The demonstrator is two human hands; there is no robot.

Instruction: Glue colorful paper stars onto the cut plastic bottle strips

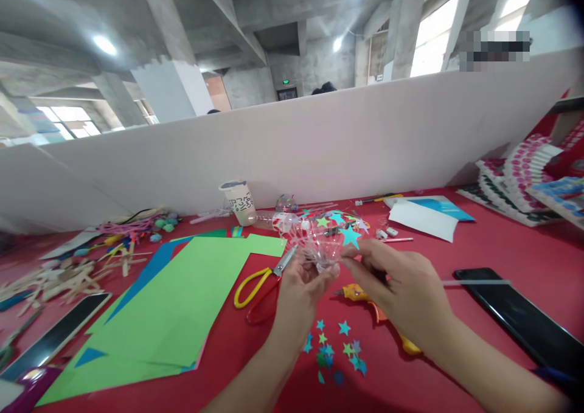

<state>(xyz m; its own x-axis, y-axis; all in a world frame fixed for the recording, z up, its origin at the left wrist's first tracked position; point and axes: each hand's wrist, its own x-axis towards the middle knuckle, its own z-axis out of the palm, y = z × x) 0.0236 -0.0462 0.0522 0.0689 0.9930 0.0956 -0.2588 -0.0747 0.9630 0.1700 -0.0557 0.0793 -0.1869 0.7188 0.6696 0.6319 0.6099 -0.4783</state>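
A clear plastic bottle piece [314, 236] with star stickers on it is held up over the red table. My left hand [303, 285] is closed around its narrow lower end. My right hand [401, 279] pinches at the piece's right side, its fingertips at the lower point of a bright blue star [350, 236]. Below my right hand lies a yellow glue gun [356, 292], partly hidden, with a translucent glue stick [477, 283] reaching out behind. Scissors [253, 288] with yellow and red handles rest beside my left hand. Several small loose stars [325, 351] lie on the table in front.
Green paper sheets [182, 303] cover the left. A paper cup [238, 203] stands by the white partition [292, 151]. Wooden sticks [59, 279] and a phone [59, 334] lie far left. Another black phone [524, 315] lies at right, with white paper [424, 218] behind it.
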